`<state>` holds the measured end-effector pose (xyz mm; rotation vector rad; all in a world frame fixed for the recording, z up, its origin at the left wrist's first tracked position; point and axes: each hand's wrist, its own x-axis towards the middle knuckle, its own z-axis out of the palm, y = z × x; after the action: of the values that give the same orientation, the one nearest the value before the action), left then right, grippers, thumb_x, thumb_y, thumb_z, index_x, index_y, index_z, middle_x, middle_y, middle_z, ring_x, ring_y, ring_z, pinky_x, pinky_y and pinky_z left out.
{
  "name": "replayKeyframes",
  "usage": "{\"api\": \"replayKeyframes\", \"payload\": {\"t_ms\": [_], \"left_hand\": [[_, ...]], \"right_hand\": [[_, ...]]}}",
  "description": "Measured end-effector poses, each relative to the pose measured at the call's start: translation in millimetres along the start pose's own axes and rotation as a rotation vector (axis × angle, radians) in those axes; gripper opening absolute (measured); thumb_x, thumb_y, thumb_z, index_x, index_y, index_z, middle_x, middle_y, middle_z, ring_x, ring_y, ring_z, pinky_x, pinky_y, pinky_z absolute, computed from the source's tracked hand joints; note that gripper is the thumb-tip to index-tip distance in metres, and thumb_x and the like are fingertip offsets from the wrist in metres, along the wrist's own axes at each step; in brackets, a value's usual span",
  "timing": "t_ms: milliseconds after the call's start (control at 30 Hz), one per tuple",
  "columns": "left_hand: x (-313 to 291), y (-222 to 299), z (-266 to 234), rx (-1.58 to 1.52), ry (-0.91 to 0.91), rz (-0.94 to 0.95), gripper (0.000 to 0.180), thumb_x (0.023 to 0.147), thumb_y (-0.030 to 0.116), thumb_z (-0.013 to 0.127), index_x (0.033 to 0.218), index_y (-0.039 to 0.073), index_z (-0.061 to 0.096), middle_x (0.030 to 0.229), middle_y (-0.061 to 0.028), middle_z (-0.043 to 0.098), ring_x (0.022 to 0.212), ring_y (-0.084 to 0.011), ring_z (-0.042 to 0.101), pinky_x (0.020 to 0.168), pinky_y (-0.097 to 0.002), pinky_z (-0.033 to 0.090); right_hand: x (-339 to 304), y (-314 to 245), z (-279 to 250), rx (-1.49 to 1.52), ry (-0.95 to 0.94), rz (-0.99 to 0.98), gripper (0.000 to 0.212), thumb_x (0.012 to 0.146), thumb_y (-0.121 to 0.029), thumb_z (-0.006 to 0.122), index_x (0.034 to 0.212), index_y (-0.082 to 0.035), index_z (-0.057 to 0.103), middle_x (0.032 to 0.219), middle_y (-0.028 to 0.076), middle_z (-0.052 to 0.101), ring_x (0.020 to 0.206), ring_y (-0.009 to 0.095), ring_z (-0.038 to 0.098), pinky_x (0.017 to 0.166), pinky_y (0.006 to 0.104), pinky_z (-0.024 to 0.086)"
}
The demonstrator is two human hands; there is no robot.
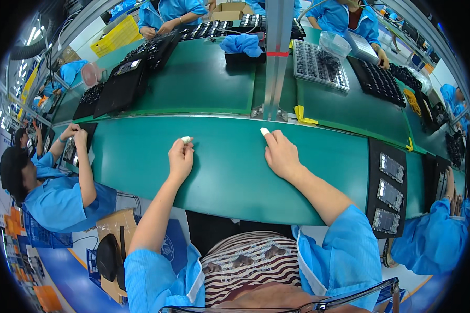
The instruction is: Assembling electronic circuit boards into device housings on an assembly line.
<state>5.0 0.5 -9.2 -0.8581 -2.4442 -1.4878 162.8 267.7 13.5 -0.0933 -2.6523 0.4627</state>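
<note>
Black rectangular tray [386, 187] holding three small screen modules lies on the green belt [230, 172], its long axis running away from the person. It sits well right of the right hand [281, 155], which rests flat, fingers together, and nearer. The left hand [180, 159] is loosely curled, holding nothing.

Both hands rested on the conveyor belt [230, 177], left hand [180, 159] well apart from right hand [280, 154]. Off to the right on the same belt sat a tray [375, 188] carrying three small boards (lined up front to back). Behind, past a metal post [275, 57], lay more trays [318, 65].
</note>
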Motion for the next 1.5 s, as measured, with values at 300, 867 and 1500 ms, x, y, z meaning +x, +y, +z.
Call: {"api": "replayKeyframes", "payload": {"t_ms": [300, 867, 1500], "left_hand": [[-1, 4, -1, 0.088, 0.039, 0.05, 0.022, 0.079, -0.007, 0.046, 0.096, -0.002, 0.06, 0.078, -0.0097, 0.056, 0.063, -0.0167, 0.056, 0.057, -0.0278, 0.046], [-2, 14, 3, 0.587, 0.095, 0.179, 0.021, 0.072, -0.002, 0.053, 0.093, -0.001, 0.056, 0.097, -0.0162, 0.052, 0.092, -0.0334, 0.048, 0.081, -0.04, 0.042], [-3, 7, 0, 0.7, 0.094, 0.146, 0.02, 0.074, 0.002, 0.054, 0.094, -0.001, 0.056, 0.098, -0.0154, 0.052, 0.094, -0.0334, 0.048, 0.082, -0.0402, 0.041]], "right_hand": [[2, 5, -4, 0.131, -0.039, 0.013, 0.045, 0.075, -0.007, 0.058, 0.118, -0.004, 0.047, 0.1, 0.013, 0.049, 0.084, 0.032, 0.057, 0.065, 0.0417, 0.049], [-4, -2, 4, 0.154, -0.051, -0.035, 0.045, 0.075, -0.005, 0.057, 0.119, -0.003, 0.048, 0.101, 0.014, 0.05, 0.087, 0.031, 0.055, 0.072, 0.0412, 0.047], [-7, -22, 27, 0.18, 0.023, -0.208, 0.041, 0.075, -0.004, 0.054, 0.116, -0.004, 0.051, 0.096, 0.012, 0.05, 0.087, 0.027, 0.054, 0.077, 0.0416, 0.036]]}}
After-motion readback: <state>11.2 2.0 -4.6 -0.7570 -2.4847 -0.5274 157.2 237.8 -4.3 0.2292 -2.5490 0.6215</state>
